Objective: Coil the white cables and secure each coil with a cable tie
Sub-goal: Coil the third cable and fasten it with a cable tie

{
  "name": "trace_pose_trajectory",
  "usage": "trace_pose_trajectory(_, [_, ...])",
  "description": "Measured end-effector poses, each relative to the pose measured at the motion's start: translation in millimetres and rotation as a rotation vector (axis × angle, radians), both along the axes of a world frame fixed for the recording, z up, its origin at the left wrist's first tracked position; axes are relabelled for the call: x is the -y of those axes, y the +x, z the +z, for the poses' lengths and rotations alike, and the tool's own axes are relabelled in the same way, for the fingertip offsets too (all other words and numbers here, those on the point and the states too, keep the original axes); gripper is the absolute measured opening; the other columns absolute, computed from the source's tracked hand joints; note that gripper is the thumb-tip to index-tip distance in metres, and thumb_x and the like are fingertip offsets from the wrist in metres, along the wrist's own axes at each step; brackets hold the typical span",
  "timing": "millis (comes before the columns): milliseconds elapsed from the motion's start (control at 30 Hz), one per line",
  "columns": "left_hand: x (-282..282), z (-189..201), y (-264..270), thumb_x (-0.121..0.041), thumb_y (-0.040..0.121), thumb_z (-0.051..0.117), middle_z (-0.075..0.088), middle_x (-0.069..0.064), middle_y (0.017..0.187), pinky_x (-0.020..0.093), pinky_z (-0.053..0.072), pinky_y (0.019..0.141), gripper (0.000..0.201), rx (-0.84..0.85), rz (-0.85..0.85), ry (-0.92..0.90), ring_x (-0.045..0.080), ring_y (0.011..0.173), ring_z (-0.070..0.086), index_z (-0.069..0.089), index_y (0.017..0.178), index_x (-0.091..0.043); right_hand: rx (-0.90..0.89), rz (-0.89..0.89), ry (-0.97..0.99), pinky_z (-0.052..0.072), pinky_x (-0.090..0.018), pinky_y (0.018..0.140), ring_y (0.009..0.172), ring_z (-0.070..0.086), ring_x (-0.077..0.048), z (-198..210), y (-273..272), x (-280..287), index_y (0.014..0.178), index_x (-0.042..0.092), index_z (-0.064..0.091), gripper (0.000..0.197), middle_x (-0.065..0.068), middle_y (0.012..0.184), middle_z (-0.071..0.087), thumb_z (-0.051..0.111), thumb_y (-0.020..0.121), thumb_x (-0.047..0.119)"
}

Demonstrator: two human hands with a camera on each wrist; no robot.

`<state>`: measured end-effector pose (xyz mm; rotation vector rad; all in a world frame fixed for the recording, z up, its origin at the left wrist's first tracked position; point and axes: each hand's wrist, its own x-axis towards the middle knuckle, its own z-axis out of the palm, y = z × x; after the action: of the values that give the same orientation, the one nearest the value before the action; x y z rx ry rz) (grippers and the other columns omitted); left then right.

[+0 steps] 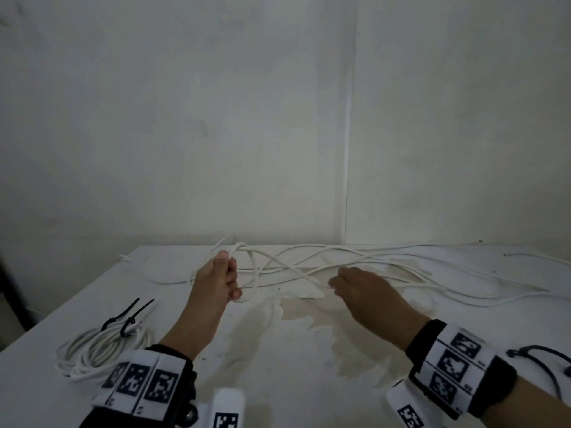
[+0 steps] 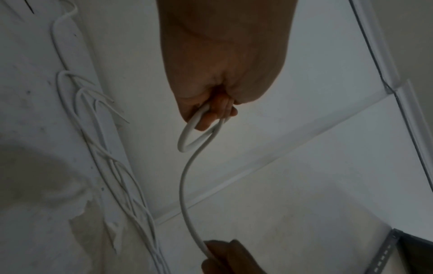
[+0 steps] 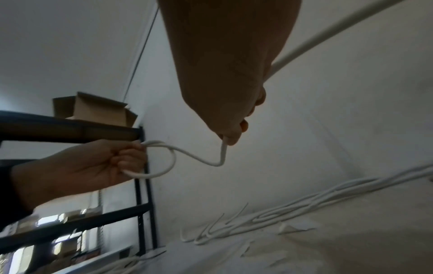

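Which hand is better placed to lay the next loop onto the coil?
Right. The right hand pinches the loose white cable beside the small loop, which the left hand grips and so should anchor.

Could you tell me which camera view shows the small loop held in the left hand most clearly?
The right wrist view: the loop shows whole, gripped by the left hand, against the plain wall. The left wrist view shows it foreshortened below the fingers. In the head view it blends with the loose cables on the table.
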<state>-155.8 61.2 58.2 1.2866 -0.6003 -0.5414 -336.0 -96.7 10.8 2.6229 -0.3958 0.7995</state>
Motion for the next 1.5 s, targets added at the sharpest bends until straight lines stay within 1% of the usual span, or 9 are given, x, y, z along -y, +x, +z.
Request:
trace_pose_trajectory(133, [0.6,-2.0,-0.3,-0.022,0.100,0.032,0.028,-0.004,0.052,0.016,0.030,0.041,0.036,0.083,0.028,0.048,0.002,0.035,0.029,0.045,0.067,-0.014,-0.037,0.073,-0.067,0.032,-0.020,0.048,0.051,0.053,-0.013,4.9,16.3,-20.6,0.064,0.018,0.063,0.040,0.004,0.063,0.058,0.090,0.035,0.010])
trace_pose_trajectory(333, [2.6,-3.2,-7.7,-0.022,0.100,0.030,0.031,0.000,0.060,0.021,0.032,0.050,0.035,0.222,0.006,0.120,0.011,0.051,0.030,0.043,0.069,-0.013,0.025,0.344,-0.088,0.035,-0.023,0.052,0.058,0.050,-0.015,9.4,34.7,-52.0,0.077,0.015,0.058,0.026,0.000,0.070,0.056,0.076,0.062,0.005])
trace_pose_trajectory(500, [5.6,-9.2,-18.5,-0.027,0.100,0.029,0.038,0.003,0.063,0.022,0.034,0.054,0.036,0.367,-0.048,0.194,0.013,0.057,0.037,0.042,0.069,-0.014,0.145,0.437,-0.013,0.029,-0.024,0.058,0.064,0.039,-0.015,19.6,51.6,-65.8,0.078,0.009,0.061,0.022,-0.003,0.072,0.055,0.074,0.066,-0.004])
trace_pose_trajectory(667, [5.4,-15.4,-23.0,-0.032,0.100,0.030,0.055,0.011,0.078,0.032,0.038,0.075,0.043,0.384,-0.157,0.181,0.018,0.076,0.051,0.056,0.083,-0.002,0.180,0.505,0.191,0.034,-0.026,0.062,0.069,0.037,-0.014,27.8,54.5,-66.5,0.079,0.003,0.060,0.008,-0.010,0.073,0.057,0.057,0.079,-0.005])
trace_pose_trajectory(800, [4.0,-12.1,-26.0,-0.026,0.100,0.032,0.044,-0.003,0.051,0.026,0.037,0.054,0.039,0.299,-0.225,0.189,0.008,0.045,0.039,0.048,0.069,-0.010,0.183,0.448,0.498,0.036,-0.022,0.063,0.069,0.039,-0.010,41.5,49.7,-66.2,0.084,0.001,0.056,0.014,-0.006,0.077,0.053,0.053,0.088,0.014])
trace_pose_trajectory(900, [2.9,-7.6,-29.3,-0.022,0.100,0.034,0.033,-0.004,0.049,0.019,0.027,0.042,0.036,0.208,-0.303,0.187,0.007,0.039,0.029,0.043,0.065,-0.013,0.235,0.426,0.630,0.034,-0.008,0.064,0.066,0.042,0.002,47.1,46.0,-61.0,0.083,0.006,0.055,0.016,0.008,0.076,0.046,0.058,0.086,0.021])
trace_pose_trajectory(1133, [-1.2,1.4,-39.3,-0.023,0.099,0.029,0.034,-0.007,0.045,0.018,0.021,0.042,0.038,0.139,-0.407,0.196,0.005,0.036,0.023,0.043,0.066,-0.012,0.294,0.453,0.691,0.039,-0.019,0.061,0.070,0.050,-0.013,58.4,36.9,-46.1,0.079,0.007,0.063,0.016,0.008,0.074,0.053,0.059,0.081,0.022])
trace_pose_trajectory(1400, [0.2,7.2,-45.0,-0.027,0.098,0.030,0.030,-0.007,0.045,0.017,0.019,0.039,0.042,-0.025,-0.473,0.138,0.003,0.035,0.022,0.043,0.061,-0.012,0.335,0.454,0.761,0.037,-0.006,0.060,0.064,0.052,0.006,74.6,28.4,-39.7,0.074,0.008,0.065,0.007,0.017,0.066,0.054,0.067,0.080,0.011])
trace_pose_trajectory(1500, [0.3,7.0,-45.8,-0.027,0.098,0.031,0.029,-0.006,0.045,0.016,0.020,0.038,0.042,-0.029,-0.481,0.148,0.003,0.034,0.023,0.042,0.060,-0.013,0.276,0.382,0.900,0.035,-0.007,0.054,0.055,0.051,0.006,76.4,24.9,-41.1,0.070,0.020,0.059,0.017,0.019,0.055,0.057,0.066,0.083,0.010])
